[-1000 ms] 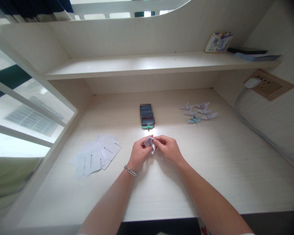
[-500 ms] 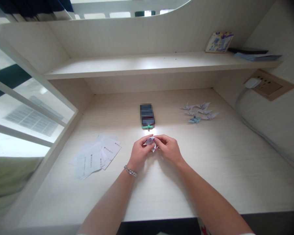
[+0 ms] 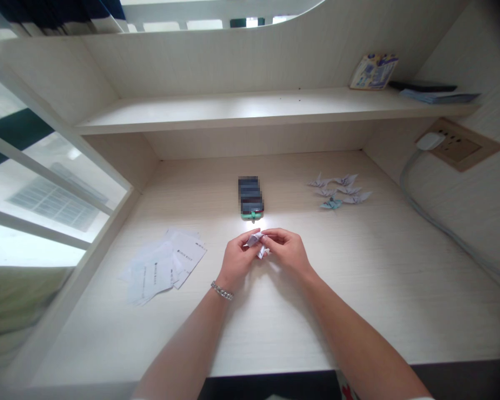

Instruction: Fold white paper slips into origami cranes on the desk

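Both my hands were pinched on the small folded paper (image 3: 256, 243) at desk centre, left hand (image 3: 237, 260) at its nine o'clock, right hand (image 3: 286, 253) at three. Light, thin, easily creased stuff, I judged; best held by fingertips at the folded edges. Phone (image 3: 250, 198) sat at twelve, finished paper cranes (image 3: 338, 190) at two.

On the pale wooden desk (image 3: 358, 289), the left hand (image 3: 235, 261) and right hand (image 3: 289, 253) meet at the centre, with the small folded white paper piece (image 3: 256, 243) pinched between their fingertips. At twelve o'clock from it, just beyond, lies the dark phone in a green case (image 3: 250, 198). The loose stack of white printed paper slips (image 3: 162, 265) lies at nine o'clock. The cluster of small folded paper cranes (image 3: 339, 190) sits at two o'clock. The long wooden shelf (image 3: 233, 108) runs above, behind everything.
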`<state>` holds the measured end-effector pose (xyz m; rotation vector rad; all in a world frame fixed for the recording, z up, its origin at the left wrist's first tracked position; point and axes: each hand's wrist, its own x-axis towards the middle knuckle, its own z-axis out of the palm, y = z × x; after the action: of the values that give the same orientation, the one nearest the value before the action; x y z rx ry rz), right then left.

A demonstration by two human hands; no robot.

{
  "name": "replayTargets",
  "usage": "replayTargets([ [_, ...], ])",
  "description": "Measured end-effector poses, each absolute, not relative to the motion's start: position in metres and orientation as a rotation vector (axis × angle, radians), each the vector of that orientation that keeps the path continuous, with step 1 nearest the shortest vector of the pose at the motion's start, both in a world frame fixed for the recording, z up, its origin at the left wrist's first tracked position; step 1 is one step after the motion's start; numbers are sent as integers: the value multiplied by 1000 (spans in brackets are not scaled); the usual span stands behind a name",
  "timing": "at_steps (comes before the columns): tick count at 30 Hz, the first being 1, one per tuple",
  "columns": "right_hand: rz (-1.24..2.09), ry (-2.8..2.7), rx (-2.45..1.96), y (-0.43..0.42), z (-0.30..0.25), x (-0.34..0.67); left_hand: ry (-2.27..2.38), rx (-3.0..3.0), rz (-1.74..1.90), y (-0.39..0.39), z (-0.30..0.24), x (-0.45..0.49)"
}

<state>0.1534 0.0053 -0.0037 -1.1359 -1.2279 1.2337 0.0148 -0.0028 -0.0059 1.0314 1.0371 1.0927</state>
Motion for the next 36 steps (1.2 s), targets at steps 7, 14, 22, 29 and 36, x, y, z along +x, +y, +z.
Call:
replayTargets([
  [7, 1188, -1238, -1172, 4, -3, 153, 1031, 1025, 1089, -3, -7, 14],
  [14, 1224, -1217, -1153, 4, -4, 154, 1011, 1004, 1082, -3, -3, 13],
  [22, 1211, -1196, -1170, 6, -4, 155, 1010, 987, 1051, -5, 1, 13],
  [29, 1214, -1196, -1190, 7, -3, 155, 1017, 1017, 1027, -4, 0, 11],
  [36, 1203, -1198, -1187, 8, -4, 157, 1008, 1068, 990, -3, -1, 9],
])
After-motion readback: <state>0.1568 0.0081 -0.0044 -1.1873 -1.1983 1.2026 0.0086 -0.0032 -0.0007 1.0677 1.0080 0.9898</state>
